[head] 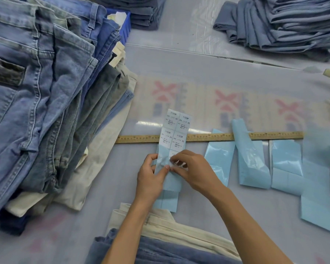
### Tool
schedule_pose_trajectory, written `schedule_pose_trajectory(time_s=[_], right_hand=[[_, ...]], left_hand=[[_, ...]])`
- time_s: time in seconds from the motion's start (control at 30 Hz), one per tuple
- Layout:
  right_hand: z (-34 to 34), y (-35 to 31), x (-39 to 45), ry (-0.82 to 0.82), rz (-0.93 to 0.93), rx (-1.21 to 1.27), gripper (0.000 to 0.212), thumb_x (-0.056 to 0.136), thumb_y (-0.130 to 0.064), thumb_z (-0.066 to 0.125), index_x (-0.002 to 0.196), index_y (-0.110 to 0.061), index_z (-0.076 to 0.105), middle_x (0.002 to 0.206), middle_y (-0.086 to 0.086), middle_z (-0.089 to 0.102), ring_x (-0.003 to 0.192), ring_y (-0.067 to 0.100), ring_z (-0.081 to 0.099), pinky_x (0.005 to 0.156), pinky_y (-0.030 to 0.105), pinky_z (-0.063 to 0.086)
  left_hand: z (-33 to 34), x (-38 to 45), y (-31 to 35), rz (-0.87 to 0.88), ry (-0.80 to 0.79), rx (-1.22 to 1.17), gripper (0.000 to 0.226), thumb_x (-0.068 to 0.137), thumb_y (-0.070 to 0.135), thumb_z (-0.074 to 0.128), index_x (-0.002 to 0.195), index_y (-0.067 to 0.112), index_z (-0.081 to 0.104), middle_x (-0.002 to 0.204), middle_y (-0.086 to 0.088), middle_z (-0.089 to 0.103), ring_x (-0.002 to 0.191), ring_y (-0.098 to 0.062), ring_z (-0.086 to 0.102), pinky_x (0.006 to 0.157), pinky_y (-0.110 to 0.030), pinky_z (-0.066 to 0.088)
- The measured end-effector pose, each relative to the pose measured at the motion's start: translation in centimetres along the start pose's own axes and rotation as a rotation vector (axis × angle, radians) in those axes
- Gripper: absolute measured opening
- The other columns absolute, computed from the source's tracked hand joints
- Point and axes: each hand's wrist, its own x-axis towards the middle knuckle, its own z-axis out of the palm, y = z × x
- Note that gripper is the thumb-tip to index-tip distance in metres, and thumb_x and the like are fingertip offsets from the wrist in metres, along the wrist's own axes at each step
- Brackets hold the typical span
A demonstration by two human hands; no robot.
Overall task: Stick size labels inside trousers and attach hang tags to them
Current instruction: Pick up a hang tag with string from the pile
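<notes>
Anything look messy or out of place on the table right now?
Mostly the spent backing strips right of the hands: they lie overlapping and curled, one draped across the ruler. The jeans stack on the left is fanned out and leaning. Both hands, left and right, pinch the label sheet normally.

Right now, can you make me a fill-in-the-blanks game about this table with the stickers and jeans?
1. Both hands, left hand and right hand, pinch the label sheet, which lies across the wooden ____.
2. The printed size on the labels is ____.
3. The empty backing strips beside the right hand are light ____.
4. The big jeans pile sits on the person's ____ side.

Missing words: ruler; XS; blue; left
</notes>
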Motion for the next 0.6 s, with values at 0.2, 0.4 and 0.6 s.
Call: schedule_pose_trajectory(time_s=[0.2, 0.4, 0.6], right_hand=[[0.0, 0.0, -0.3, -0.04, 0.015, 0.028, 0.014, 0.091, -0.024, 0.075, 0.104, -0.018, 0.076, 0.097, -0.007, 0.072, 0.082, 0.004, 0.065, 0.076, 0.023, 0.054], [0.4, -0.3, -0.5, -0.095, 0.025, 0.038, 0.012, 0.095, -0.02, 0.07, 0.104, -0.017, 0.077, 0.101, -0.005, 0.076, 0.089, 0.009, 0.067, 0.082, 0.025, 0.054], [0.7, -0.7, -1.1, -0.105, -0.049, -0.027, 0.012, 0.093, -0.021, 0.072, 0.104, -0.017, 0.076, 0.101, -0.002, 0.072, 0.085, 0.011, 0.065, 0.08, 0.032, 0.056]], left_hand=[[-0.3, -0.4, 0.2, 0.024, -0.054, -0.007, 0.028, 0.094, 0.018, 0.072, 0.112, 0.033, 0.057, 0.095, 0.013, 0.078, 0.086, -0.013, 0.075, 0.078, -0.043, 0.063], [-0.7, -0.8, 0.1, 0.035, -0.044, 0.004, 0.028, 0.094, 0.016, 0.072, 0.109, 0.034, 0.057, 0.095, 0.015, 0.076, 0.087, -0.007, 0.074, 0.071, -0.029, 0.061], [-1.1, -1.2, 0.0, 0.045, 0.056, -0.012, 0.026, 0.087, 0.022, 0.08, 0.106, 0.032, 0.066, 0.101, 0.014, 0.075, 0.09, -0.001, 0.071, 0.067, -0.015, 0.055]])
